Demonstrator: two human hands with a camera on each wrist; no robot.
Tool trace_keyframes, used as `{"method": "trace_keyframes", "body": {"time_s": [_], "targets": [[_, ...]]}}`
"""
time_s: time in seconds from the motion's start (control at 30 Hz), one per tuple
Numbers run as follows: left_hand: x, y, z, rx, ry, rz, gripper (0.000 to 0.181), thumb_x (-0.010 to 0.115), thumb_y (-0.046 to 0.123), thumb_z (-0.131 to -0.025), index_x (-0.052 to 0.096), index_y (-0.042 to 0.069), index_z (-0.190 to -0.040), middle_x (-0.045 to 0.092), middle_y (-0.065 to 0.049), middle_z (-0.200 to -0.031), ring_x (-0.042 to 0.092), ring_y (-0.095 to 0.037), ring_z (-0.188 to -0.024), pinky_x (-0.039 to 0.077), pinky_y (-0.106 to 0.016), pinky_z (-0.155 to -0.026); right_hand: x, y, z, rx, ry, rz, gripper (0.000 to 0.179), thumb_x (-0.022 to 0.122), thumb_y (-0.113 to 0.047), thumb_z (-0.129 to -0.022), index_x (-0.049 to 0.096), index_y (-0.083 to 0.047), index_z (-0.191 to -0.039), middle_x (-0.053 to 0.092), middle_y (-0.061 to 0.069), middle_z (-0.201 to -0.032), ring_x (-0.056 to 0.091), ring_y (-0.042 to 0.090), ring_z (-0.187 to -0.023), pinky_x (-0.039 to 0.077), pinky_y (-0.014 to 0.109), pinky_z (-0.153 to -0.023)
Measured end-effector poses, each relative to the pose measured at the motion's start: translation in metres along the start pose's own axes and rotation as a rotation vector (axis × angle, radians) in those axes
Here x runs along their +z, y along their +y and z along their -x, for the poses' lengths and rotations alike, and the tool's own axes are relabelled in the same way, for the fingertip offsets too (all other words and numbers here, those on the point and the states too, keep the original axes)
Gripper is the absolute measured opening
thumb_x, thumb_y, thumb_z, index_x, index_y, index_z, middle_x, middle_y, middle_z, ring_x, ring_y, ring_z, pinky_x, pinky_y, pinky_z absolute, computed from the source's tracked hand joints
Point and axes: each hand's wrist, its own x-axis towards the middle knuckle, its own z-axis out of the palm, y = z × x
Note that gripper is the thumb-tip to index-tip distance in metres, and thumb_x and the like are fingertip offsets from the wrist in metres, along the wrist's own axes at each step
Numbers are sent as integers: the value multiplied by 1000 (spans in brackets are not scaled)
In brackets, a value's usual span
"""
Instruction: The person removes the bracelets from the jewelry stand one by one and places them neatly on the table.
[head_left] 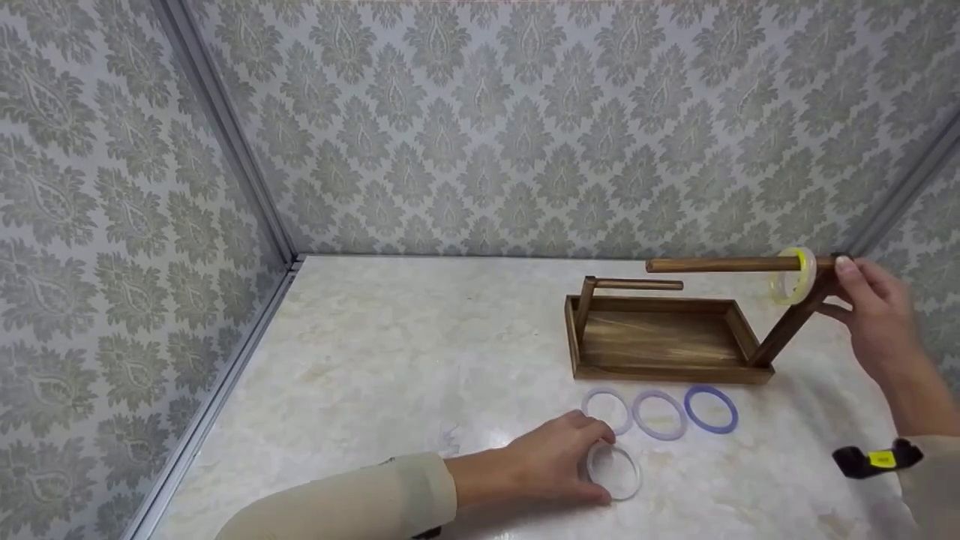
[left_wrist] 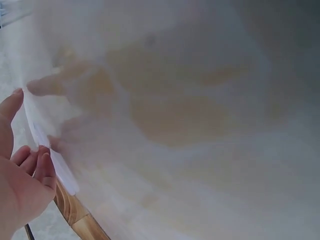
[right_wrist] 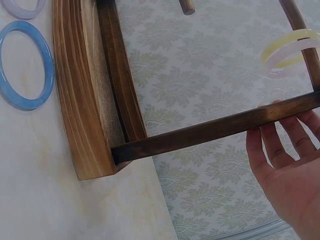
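My left hand (head_left: 551,461) is low over the table, its thumb and fingertips at opposite sides of a clear bangle (head_left: 637,480) that lies flat. In the left wrist view the left fingers (left_wrist: 46,167) are bent close to the glossy tabletop. At the right, my right hand (head_left: 881,311) grips the upper end of the tall post of a wooden bangle stand (head_left: 675,373), thumb on top. A yellow bangle (head_left: 808,274) and a pale pink bangle (right_wrist: 277,73) hang on the stand's long upper bar (head_left: 720,265), near that post.
In front of the stand's tray lie a pale lilac bangle (head_left: 586,401), a lavender bangle (head_left: 637,424) and a blue bangle (head_left: 731,425) in a row. A shorter bar (head_left: 637,284) rises at the tray's left. Patterned walls (head_left: 480,135) border the marbled table (head_left: 375,337).
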Motion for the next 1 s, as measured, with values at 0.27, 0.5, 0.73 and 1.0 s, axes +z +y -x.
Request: {"method": "trace_keyframes", "body": {"time_s": [0.27,0.5,0.73,1.0], "targets": [[5,2,-1,48,22,-103,63,87,54,-86,63,17,-131,68,4,-121,58,-3,-110,45,-12,-93,1,0,-1,-1,5,-1,26,62,-16,-108,61,9,-101,68,5,-92,68,14,-90,57,20,-78],[7,2,-1,93,45,-122,61,86,52,-87,62,15,-130,67,4,-123,59,-3,-112,46,-13,-96,0,0,0,5,5,-13,26,62,-16,-108,61,9,-101,68,5,-92,68,14,-90,57,20,-77],[6,2,-1,107,55,-133,60,85,53,-88,62,14,-128,63,5,-125,59,-3,-115,45,-14,-99,1,0,0,8,5,-15,28,62,-17,-108,59,9,-98,68,5,-92,68,14,-90,58,21,-76],[6,3,0,80,57,-146,59,83,53,-90,63,13,-129,65,4,-126,59,-6,-116,44,-14,-101,0,0,0,19,11,-19,29,62,-18,-108,58,8,-96,68,5,-93,68,14,-90,58,21,-75]]}}
